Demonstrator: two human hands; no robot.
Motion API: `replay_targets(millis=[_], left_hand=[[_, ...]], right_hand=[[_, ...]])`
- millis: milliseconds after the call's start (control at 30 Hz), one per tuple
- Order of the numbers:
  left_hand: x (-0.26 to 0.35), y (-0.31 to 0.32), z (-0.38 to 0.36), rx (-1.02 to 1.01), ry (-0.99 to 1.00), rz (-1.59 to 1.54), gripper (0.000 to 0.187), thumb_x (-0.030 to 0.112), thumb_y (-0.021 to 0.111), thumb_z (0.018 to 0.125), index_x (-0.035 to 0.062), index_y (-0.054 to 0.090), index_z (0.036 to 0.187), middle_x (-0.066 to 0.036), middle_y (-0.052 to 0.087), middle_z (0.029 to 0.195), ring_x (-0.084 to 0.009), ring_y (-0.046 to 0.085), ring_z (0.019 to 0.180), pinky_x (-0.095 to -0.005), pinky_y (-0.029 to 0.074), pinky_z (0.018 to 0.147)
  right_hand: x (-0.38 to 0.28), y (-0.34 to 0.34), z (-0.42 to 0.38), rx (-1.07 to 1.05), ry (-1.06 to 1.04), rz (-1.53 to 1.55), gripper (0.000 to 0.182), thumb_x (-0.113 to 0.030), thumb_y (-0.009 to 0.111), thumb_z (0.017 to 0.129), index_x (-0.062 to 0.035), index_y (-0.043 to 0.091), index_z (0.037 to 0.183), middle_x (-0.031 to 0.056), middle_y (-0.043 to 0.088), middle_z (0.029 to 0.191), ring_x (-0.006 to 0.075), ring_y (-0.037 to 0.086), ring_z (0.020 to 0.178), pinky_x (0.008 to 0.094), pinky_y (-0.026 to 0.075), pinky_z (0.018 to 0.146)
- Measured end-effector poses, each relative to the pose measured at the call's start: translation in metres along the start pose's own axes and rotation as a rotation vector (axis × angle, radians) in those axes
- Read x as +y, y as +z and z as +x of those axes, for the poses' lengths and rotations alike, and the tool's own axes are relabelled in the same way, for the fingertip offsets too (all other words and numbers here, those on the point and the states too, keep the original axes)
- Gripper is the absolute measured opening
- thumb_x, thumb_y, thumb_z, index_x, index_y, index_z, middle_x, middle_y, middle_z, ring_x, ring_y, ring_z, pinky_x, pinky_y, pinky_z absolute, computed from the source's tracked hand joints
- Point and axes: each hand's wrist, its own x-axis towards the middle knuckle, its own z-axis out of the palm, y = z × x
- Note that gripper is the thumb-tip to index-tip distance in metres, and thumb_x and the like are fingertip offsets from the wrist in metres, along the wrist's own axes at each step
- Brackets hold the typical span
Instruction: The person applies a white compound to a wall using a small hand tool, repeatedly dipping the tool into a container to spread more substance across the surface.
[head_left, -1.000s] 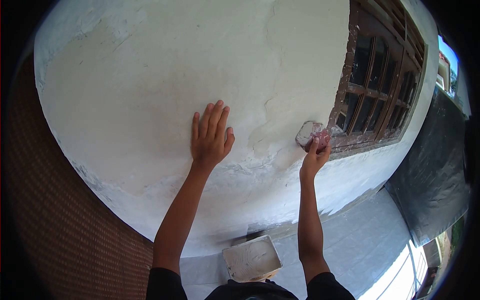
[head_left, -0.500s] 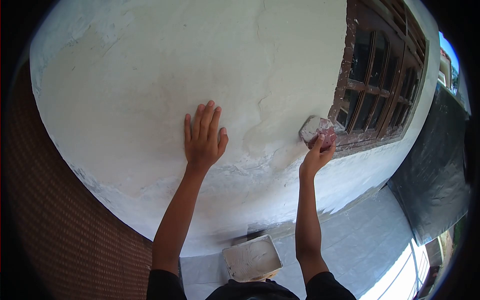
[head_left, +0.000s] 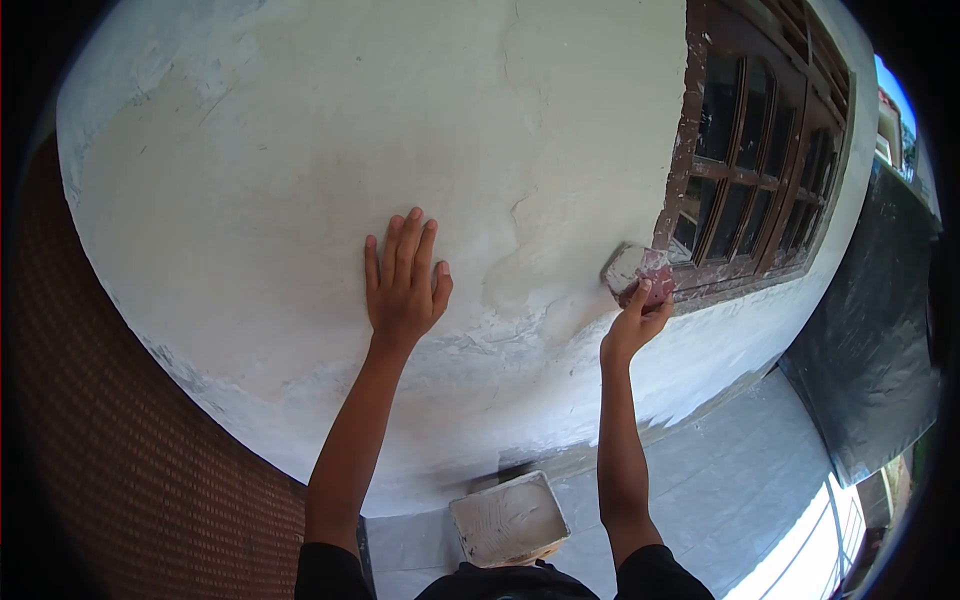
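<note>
Smeared hand tool (head_left: 657, 270), red at the end nearest the grip and caked with whitish matter on the rest, lies against or very near the pale wall (head_left: 300, 180), just beside the lower corner of the brown window frame (head_left: 718, 274). The right hand (head_left: 628, 332) grasps its red end, thumb on the visible face, the other fingers partly hidden; exact contact along the tool's edge cannot be confirmed. In my judgement, good practice here calls for a low, even angle, steady light pressure, and care that the edge clears the timber, since a tilt could gouge the surface or smear the frame. The left hand (head_left: 400, 305) holds nothing; its fingers are extended, slightly spread, and appear to rest on the wall, well apart from the tool. It should bear lightly, away from any soft patch. Cracks and uneven patches show between the hands. Below, a tray (head_left: 461, 530) contains pale paste (head_left: 512, 520), near the person's body. Grey sheeting (head_left: 690, 480) covers the ground beyond.
</note>
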Motion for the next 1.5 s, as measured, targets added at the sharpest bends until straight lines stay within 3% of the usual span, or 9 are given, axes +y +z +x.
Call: replay_targets(millis=[200, 467, 733, 933, 1033, 1267, 1333, 1400, 1500], left_hand=[[-0.002, 0.0, 0.0, -0.008, -0.001, -0.013, 0.049, 0.019, 0.052, 0.09, 0.0083, 0.045, 0.138, -0.01, 0.043, 0.146, -0.0278, 0.038, 0.137, -0.0537, 0.022, 0.113], [-0.001, 0.002, 0.0, -0.006, -0.005, 0.001, 0.049, 0.02, 0.052, 0.09, 0.0084, 0.045, 0.138, -0.01, 0.042, 0.146, -0.028, 0.037, 0.138, -0.0538, 0.022, 0.113], [-0.001, 0.002, -0.002, -0.009, -0.008, -0.008, 0.049, 0.02, 0.052, 0.091, 0.0092, 0.045, 0.138, -0.009, 0.042, 0.147, -0.0277, 0.037, 0.138, -0.0539, 0.021, 0.114], [-0.002, 0.002, -0.002, -0.011, -0.008, 0.003, 0.049, 0.02, 0.052, 0.091, 0.0094, 0.045, 0.138, -0.009, 0.042, 0.147, -0.0274, 0.037, 0.138, -0.0534, 0.021, 0.114], [-0.001, 0.001, -0.001, -0.004, -0.01, 0.005, 0.049, 0.02, 0.053, 0.091, 0.0093, 0.046, 0.138, -0.009, 0.042, 0.146, -0.0273, 0.037, 0.138, -0.0533, 0.021, 0.114], [-0.001, 0.002, -0.002, 0.003, -0.008, 0.005, 0.05, 0.02, 0.053, 0.09, 0.0094, 0.046, 0.138, -0.009, 0.043, 0.146, -0.027, 0.038, 0.137, -0.0531, 0.022, 0.113], [0.0, 0.001, -0.002, -0.003, -0.009, 0.007, 0.05, 0.02, 0.053, 0.09, 0.0094, 0.046, 0.138, -0.009, 0.043, 0.146, -0.0269, 0.038, 0.137, -0.053, 0.022, 0.113], [-0.001, 0.002, -0.001, -0.007, -0.016, 0.019, 0.05, 0.02, 0.053, 0.09, 0.0094, 0.046, 0.138, -0.009, 0.043, 0.146, -0.0269, 0.038, 0.137, -0.0529, 0.022, 0.113], [-0.001, 0.002, -0.001, -0.004, -0.004, 0.014, 0.049, 0.02, 0.052, 0.09, 0.0095, 0.046, 0.138, -0.009, 0.044, 0.145, -0.0264, 0.038, 0.137, -0.0525, 0.022, 0.114]], right_hand=[[0.005, 0.004, -0.093, -0.711, -0.412, -0.39, 0.035, -0.006, 0.067, 0.085, 0.0005, 0.052, 0.116, 0.0153, 0.057, 0.097, 0.0277, 0.051, 0.09, 0.0377, 0.038, 0.082], [0.007, -0.018, 0.012, 0.145, 0.019, -0.077, 0.052, -0.02, 0.059, 0.096, 0.0048, 0.034, 0.134, 0.0158, 0.052, 0.123, 0.0214, 0.055, 0.105, 0.0332, 0.05, 0.09], [0.023, -0.016, -0.066, -0.538, -0.118, -0.18, 0.032, -0.01, 0.061, 0.093, 0.0013, 0.049, 0.12, 0.0125, 0.053, 0.111, 0.0166, 0.053, 0.097, 0.0284, 0.043, 0.084], [0.022, -0.002, -0.057, -0.593, -0.478, -0.519, 0.035, -0.012, 0.062, 0.093, 0.0015, 0.047, 0.122, 0.0117, 0.052, 0.108, 0.0162, 0.051, 0.089, 0.0302, 0.043, 0.082], [0.012, 0.0, -0.039, -0.265, 0.052, -0.008, 0.036, -0.015, 0.058, 0.097, 0.0015, 0.045, 0.125, 0.0094, 0.052, 0.109, 0.0143, 0.052, 0.096, 0.0279, 0.043, 0.086], [0.011, -0.003, -0.061, -0.674, -0.592, -0.548, 0.033, -0.014, 0.06, 0.095, 0.0017, 0.047, 0.121, 0.0109, 0.053, 0.112, 0.0154, 0.051, 0.098, 0.029, 0.043, 0.086], [0.005, 0.006, -0.047, -0.283, -0.072, -0.159, 0.035, -0.016, 0.059, 0.096, 0.0024, 0.045, 0.122, 0.0107, 0.054, 0.11, 0.0152, 0.052, 0.096, 0.0284, 0.045, 0.083], [-0.001, 0.007, -0.04, -0.154, -0.002, 0.022, 0.035, -0.015, 0.058, 0.097, 0.0014, 0.044, 0.124, 0.0114, 0.054, 0.11, 0.0145, 0.054, 0.095, 0.028, 0.047, 0.084], [0.005, 0.004, -0.058, -0.618, -0.398, -0.242, 0.033, -0.006, 0.064, 0.089, -0.0008, 0.049, 0.118, 0.0146, 0.056, 0.107, 0.0208, 0.05, 0.094, 0.0351, 0.042, 0.082]])
